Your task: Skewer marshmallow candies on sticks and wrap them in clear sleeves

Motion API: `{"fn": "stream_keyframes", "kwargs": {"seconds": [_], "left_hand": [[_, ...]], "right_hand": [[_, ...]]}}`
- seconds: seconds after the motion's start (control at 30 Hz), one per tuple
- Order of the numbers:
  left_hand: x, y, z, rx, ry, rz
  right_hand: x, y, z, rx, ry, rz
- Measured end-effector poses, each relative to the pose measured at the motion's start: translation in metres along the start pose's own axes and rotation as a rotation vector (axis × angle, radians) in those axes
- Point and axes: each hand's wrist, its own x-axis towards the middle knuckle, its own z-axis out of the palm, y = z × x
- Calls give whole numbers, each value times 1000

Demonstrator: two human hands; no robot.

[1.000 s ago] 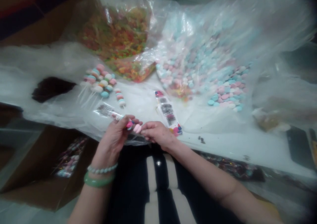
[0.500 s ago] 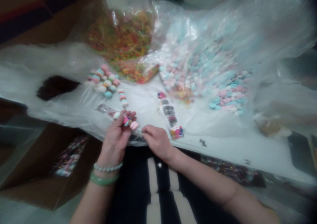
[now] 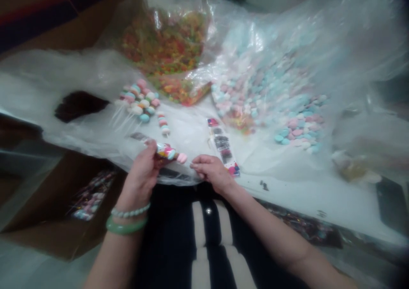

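Note:
A candy skewer (image 3: 182,158) with pastel pieces lies partly inside a small printed plastic wrapper (image 3: 163,149), a pink piece showing at the near end. My left hand (image 3: 142,170) is closed round the wrapper, its fingers mostly behind it. Pinched closed at the skewer's white stick is my right hand (image 3: 212,172). Just beyond my left hand a single loose skewer (image 3: 162,124) rests on the plastic sheet, beside a pile of similar candy skewers (image 3: 139,101). Flat printed wrappers (image 3: 223,145) lie to the right of the skewers.
Behind are a clear bag of orange and green candies (image 3: 169,42) and a spread of pink, blue and white candies (image 3: 297,127) under clear plastic. An open cardboard box (image 3: 41,233) with wrapped skewers stands lower left. A dark flat object (image 3: 393,201) lies at right.
The skewer has gone deeper into the wrapper. Both hands have moved slightly apart, and the view has shifted a little.

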Motion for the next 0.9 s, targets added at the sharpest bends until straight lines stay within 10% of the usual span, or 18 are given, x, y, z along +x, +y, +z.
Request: {"fn": "stream_keyframes", "kwargs": {"seconds": [0.43, 0.9], "left_hand": [[-5, -3, -1, 172, -165, -24], [2, -4, 7, -208, -175, -64]], "right_hand": [[-5, 0, 6, -493, 142, -232], [-2, 3, 6, -154, -29, -29]]}}
